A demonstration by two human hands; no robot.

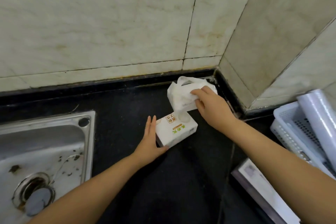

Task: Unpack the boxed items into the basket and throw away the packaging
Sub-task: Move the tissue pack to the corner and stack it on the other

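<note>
Evidently light and stiff, the box [175,132] sat mid-counter, left hand [150,141] flat and open against its side; right hand [211,104] pinched the soft wrapper [181,96] at one o'clock.

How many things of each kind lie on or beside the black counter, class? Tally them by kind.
White boxes: 2, printed box and box in plastic bag
Baskets: 1
Clear rolls: 1
Sinks: 1
Flat packages at lower right: 1
Total: 6
</note>
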